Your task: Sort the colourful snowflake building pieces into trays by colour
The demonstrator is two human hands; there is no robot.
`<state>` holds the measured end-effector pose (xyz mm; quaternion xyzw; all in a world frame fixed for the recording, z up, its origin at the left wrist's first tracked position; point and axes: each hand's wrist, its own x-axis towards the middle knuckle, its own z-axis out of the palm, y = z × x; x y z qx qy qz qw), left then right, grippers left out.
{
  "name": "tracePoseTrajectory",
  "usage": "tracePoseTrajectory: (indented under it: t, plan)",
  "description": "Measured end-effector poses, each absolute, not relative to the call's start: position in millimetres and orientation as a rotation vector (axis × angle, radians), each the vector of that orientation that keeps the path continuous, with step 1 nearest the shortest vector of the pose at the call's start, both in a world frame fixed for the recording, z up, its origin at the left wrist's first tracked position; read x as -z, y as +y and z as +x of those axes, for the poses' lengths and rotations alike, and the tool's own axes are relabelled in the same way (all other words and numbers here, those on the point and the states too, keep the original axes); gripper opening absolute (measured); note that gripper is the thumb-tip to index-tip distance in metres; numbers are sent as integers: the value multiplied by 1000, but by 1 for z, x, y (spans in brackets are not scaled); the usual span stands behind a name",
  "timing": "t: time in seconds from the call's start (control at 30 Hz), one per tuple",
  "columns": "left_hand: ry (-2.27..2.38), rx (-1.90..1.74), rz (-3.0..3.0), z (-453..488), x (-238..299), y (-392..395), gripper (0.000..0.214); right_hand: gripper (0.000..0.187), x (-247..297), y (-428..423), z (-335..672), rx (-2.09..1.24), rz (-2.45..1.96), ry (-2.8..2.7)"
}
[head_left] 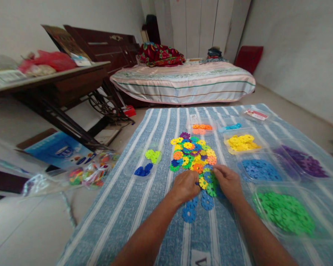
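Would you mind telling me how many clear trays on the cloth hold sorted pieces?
7: orange and light-blue at the back, yellow, blue, purple and green down the right, lime with dark blue on the left. Blur may hide more.

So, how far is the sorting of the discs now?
Done: green discs, blue discs, purple discs and yellow discs sit in separate trays. In hand: the left hand and right hand touch the mixed pile at its near edge. Left: most of that pile and some loose discs near the wrists.
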<state>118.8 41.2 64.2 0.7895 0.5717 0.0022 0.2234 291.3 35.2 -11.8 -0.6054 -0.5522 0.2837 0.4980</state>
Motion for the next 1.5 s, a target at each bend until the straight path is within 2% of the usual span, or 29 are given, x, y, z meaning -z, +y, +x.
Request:
tracePoseTrajectory:
  t: [0.3,0.43,0.57,0.7,0.83,1.03,1.2,1.37,1.5]
  plan:
    - [1474,-428,1786,99,-53,53,8,27,13,35,292,-700,-1486,-1345]
    - [1510,-569,1649,92,-64,54,9,28,14,35,292,-721,-1489,-1329]
    - [1642,-654,1773,73,-92,53,11,29,13,34,293,-731,-1484,-1323]
    - [1938,-504,1965,32,-127,58,17,29,12,34,292,-736,-1470,-1323]
    - [2244,-69,2026,-7,-146,65,20,28,12,34,291,-721,-1472,-1320]
    - [2261,363,1975,-22,-150,67,23,26,11,34,292,-716,-1476,-1318]
    - [2405,215,2052,-8,-147,60,30,28,10,34,291,-719,-1475,-1303]
    - [2004,127,2184,25,-129,52,24,29,11,34,292,-719,-1480,-1300]
    - [1982,166,2223,56,-104,56,23,29,13,34,292,-717,-1476,-1299]
